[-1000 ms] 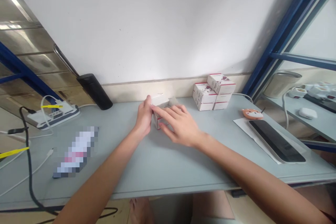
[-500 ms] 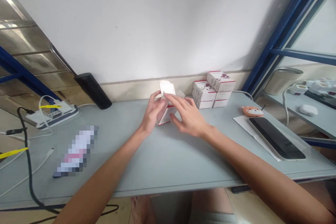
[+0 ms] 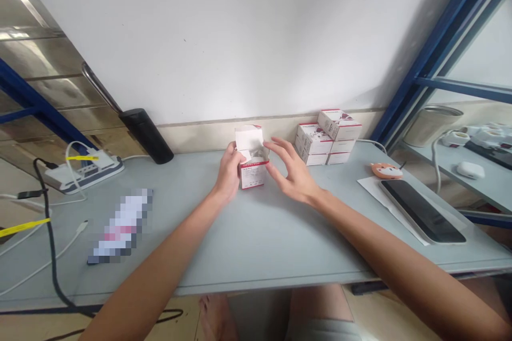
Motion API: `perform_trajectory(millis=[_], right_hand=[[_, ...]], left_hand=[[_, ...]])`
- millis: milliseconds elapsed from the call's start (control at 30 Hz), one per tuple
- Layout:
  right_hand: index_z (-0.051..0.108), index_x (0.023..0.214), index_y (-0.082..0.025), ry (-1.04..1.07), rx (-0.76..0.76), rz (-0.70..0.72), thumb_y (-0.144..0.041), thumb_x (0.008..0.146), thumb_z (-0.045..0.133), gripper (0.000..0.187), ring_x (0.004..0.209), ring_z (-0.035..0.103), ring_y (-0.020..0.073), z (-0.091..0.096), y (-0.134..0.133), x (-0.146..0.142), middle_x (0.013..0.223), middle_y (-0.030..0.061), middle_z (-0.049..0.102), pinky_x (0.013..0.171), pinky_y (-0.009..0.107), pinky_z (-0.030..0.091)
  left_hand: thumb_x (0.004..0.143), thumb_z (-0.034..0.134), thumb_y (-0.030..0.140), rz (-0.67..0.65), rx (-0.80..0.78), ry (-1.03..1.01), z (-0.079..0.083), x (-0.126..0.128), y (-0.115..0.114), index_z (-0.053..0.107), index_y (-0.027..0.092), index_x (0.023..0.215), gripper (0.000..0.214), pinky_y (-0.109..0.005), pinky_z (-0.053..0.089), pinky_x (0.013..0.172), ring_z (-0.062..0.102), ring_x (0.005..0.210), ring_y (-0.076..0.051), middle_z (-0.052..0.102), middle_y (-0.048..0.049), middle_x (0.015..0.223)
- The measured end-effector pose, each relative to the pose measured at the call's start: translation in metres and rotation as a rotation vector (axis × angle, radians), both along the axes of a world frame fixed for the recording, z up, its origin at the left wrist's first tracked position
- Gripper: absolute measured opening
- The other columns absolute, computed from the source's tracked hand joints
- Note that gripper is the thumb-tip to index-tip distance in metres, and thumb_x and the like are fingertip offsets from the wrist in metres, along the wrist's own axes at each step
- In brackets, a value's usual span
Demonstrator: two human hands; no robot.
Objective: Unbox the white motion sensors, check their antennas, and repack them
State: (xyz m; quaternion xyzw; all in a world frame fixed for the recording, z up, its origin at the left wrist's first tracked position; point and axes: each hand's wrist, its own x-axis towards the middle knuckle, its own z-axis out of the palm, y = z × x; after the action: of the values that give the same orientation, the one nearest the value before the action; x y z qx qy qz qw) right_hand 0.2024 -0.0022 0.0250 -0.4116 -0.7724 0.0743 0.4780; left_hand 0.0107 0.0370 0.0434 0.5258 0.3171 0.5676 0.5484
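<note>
A small white carton with red trim [image 3: 253,173] stands upright on the grey table [image 3: 248,234], its top flap raised. My left hand [image 3: 229,173] grips the carton's left side, thumb at the open top. My right hand [image 3: 291,172] hovers at the carton's right side with fingers spread, holding nothing; the lower fingers are near or touching the carton's edge.
A stack of matching small cartons [image 3: 328,137] sits by the wall to the right. A dark tablet [image 3: 422,212] on paper and an orange toy-like object [image 3: 385,170] lie at right. A power strip [image 3: 84,169] with cables and a black cylinder [image 3: 146,135] are at left.
The carton was tipped up from lying low on the table to standing upright, its flap now open. My right hand came off its top and drew back to the right side.
</note>
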Motion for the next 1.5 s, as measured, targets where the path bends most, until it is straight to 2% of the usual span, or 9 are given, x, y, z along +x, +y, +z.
perform_trajectory(millis=[100, 200, 367, 567, 733, 1133, 1300, 1400, 1500], right_hand=[[0.066, 0.137, -0.031, 0.004, 0.005, 0.046, -0.04, 0.109, 0.05, 0.033, 0.143, 0.055, 0.0301, 0.003, -0.004, -0.003, 0.165, 0.012, 0.042, 0.111, 0.053, 0.054], [0.062, 0.137, -0.029, 0.078, 0.042, 0.08, -0.036, 0.109, 0.05, 0.032, 0.135, 0.06, 0.0281, 0.0, -0.002, -0.006, 0.152, 0.0133, 0.054, 0.111, 0.052, 0.055], [0.04, 0.139, -0.028, 0.276, 0.054, 0.042, -0.037, 0.105, 0.059, 0.04, 0.122, 0.066, 0.0248, -0.011, 0.005, -0.008, 0.137, 0.0124, 0.065, 0.107, 0.051, 0.055], [0.057, 0.109, -0.025, 0.36, -0.025, 0.06, -0.044, 0.106, 0.056, 0.019, 0.102, 0.069, 0.0206, 0.003, 0.004, -0.005, 0.109, 0.006, 0.071, 0.092, 0.04, 0.058], [0.06, 0.109, -0.026, 0.372, -0.009, 0.099, -0.042, 0.106, 0.055, 0.017, 0.106, 0.068, 0.0204, 0.008, 0.003, -0.006, 0.11, 0.0053, 0.07, 0.094, 0.04, 0.058], [0.062, 0.104, -0.025, 0.357, -0.022, 0.128, -0.043, 0.105, 0.058, 0.019, 0.102, 0.07, 0.0212, 0.012, 0.003, -0.001, 0.109, 0.0061, 0.072, 0.09, 0.04, 0.059], [0.063, 0.112, -0.027, 0.335, 0.054, -0.177, -0.048, 0.108, 0.05, 0.024, 0.084, 0.07, 0.0221, 0.022, 0.008, 0.017, 0.095, 0.0043, 0.071, 0.08, 0.04, 0.058], [0.066, 0.118, -0.027, 0.099, 0.186, -0.49, -0.042, 0.106, 0.05, 0.025, 0.103, 0.067, 0.0306, 0.024, 0.022, 0.046, 0.111, 0.0102, 0.07, 0.093, 0.05, 0.054], [0.07, 0.121, -0.024, -0.161, 0.178, -0.732, -0.039, 0.101, 0.055, 0.029, 0.12, 0.058, 0.0391, 0.016, 0.036, 0.073, 0.126, 0.0162, 0.067, 0.101, 0.057, 0.047]], left_hand=[[0.082, 0.058, 0.024, -0.145, -0.035, -0.026, -0.002, 0.004, -0.004, 0.058, 0.029, 0.129, 0.047, -0.034, 0.054, 0.079, 0.07, 0.097, -0.023, 0.075, -0.0014, 0.115], [0.091, 0.061, 0.031, -0.22, -0.054, -0.025, -0.002, 0.009, -0.008, 0.061, 0.028, 0.124, 0.034, -0.035, 0.054, 0.084, 0.071, 0.103, -0.024, 0.075, -0.0031, 0.12], [0.098, 0.063, 0.038, -0.128, 0.019, 0.021, -0.007, 0.011, -0.008, 0.068, 0.025, 0.109, 0.017, -0.032, 0.052, 0.087, 0.07, 0.104, -0.022, 0.075, -0.0019, 0.114], [0.105, 0.051, 0.059, -0.075, 0.261, 0.215, -0.019, 0.004, -0.005, 0.066, 0.026, 0.126, 0.042, -0.035, 0.051, 0.095, 0.069, 0.113, -0.025, 0.071, -0.0069, 0.129], [0.103, 0.05, 0.066, -0.109, 0.361, 0.305, -0.023, -0.004, -0.007, 0.058, 0.025, 0.14, 0.056, -0.038, 0.052, 0.096, 0.069, 0.115, -0.028, 0.071, -0.0117, 0.133], [0.105, 0.053, 0.056, -0.096, 0.399, 0.397, -0.022, -0.004, -0.004, 0.057, 0.025, 0.135, 0.043, -0.036, 0.053, 0.091, 0.07, 0.109, -0.026, 0.07, -0.0112, 0.132], [0.106, 0.055, 0.044, -0.104, 0.614, 0.377, -0.024, -0.001, -0.009, 0.027, 0.032, 0.158, 0.06, -0.042, 0.051, 0.096, 0.067, 0.108, -0.026, 0.062, -0.013, 0.136], [0.107, 0.051, 0.037, -0.049, 0.813, 0.517, -0.022, -0.003, -0.01, 0.047, 0.033, 0.144, 0.037, -0.042, 0.05, 0.092, 0.062, 0.109, -0.026, 0.059, -0.011, 0.132], [0.109, 0.045, 0.032, -0.034, 0.867, 0.671, -0.016, -0.008, -0.011, 0.061, 0.029, 0.126, 0.024, -0.039, 0.049, 0.085, 0.059, 0.101, -0.024, 0.057, -0.0096, 0.124]])
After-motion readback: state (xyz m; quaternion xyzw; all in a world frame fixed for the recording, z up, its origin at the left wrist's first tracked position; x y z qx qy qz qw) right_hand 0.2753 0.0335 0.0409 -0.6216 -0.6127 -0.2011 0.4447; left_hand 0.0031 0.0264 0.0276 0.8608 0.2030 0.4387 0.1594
